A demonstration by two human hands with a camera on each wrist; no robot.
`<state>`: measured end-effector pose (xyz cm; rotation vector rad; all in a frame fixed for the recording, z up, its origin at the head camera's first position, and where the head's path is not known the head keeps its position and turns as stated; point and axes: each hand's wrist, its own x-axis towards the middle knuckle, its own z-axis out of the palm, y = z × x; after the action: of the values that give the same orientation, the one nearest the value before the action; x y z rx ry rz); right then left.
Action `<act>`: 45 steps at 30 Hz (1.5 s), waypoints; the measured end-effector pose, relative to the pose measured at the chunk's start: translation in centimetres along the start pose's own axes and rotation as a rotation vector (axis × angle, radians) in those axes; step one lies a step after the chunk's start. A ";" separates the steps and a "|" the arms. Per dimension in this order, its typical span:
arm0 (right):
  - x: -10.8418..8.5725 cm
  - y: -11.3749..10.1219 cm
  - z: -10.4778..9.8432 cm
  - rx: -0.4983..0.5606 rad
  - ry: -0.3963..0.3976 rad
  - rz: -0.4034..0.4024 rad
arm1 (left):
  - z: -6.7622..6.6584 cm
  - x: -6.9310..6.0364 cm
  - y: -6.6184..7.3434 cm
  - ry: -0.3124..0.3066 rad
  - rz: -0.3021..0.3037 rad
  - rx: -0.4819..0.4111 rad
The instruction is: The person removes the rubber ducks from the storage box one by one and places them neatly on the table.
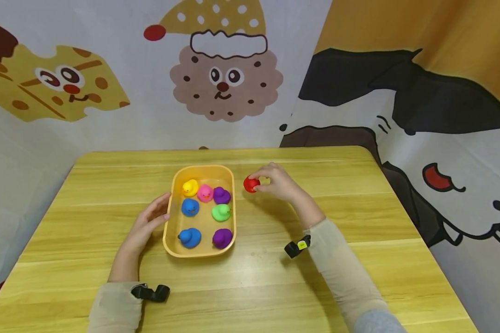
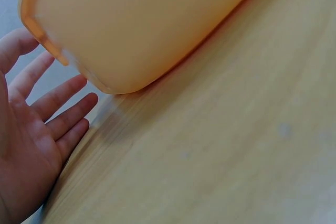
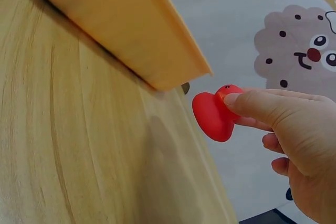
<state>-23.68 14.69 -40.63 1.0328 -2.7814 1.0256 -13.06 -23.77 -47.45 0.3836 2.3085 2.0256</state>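
Head view forward and down over table [image 1: 271, 291], wrist views close, tilted, all sharing orange tray [image 1: 204, 223], left perhaps blurred

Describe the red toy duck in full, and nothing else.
The red toy duck looks like smooth plastic or rubber, with a rounded body and a small head bearing a dark eye; an orange patch, likely the beak, shows beside the thumb. The right hand pinches it, apparently above the table, just right of the yellow-orange tray and apart from it.
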 end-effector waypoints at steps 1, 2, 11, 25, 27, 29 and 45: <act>0.0 0.1 0.1 0.003 -0.004 0.004 | 0.0 0.0 0.0 -0.001 -0.001 0.000; 0.1 0.3 0.2 0.008 -0.007 0.007 | 0.0 0.0 0.0 -0.002 -0.001 0.000; 0.2 0.8 0.8 0.038 -0.020 0.027 | 0.1 0.0 0.0 -0.001 -0.018 -0.006; 0.2 1.9 1.8 0.064 -0.050 0.125 | 0.0 0.0 -0.1 -0.010 0.001 -0.006; 0.1 2.1 2.0 0.070 -0.052 0.128 | 0.1 0.0 0.0 -0.011 0.002 -0.007; 0.1 2.2 2.2 0.074 -0.049 0.127 | 0.0 0.0 0.0 -0.009 0.000 -0.006; 0.1 2.6 2.5 0.103 -0.033 0.133 | 0.0 0.0 0.0 0.001 -0.016 -0.001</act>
<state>-24.76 14.65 -44.05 0.8922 -2.8855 1.1888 -13.05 -23.79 -47.45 0.3631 2.3033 2.0205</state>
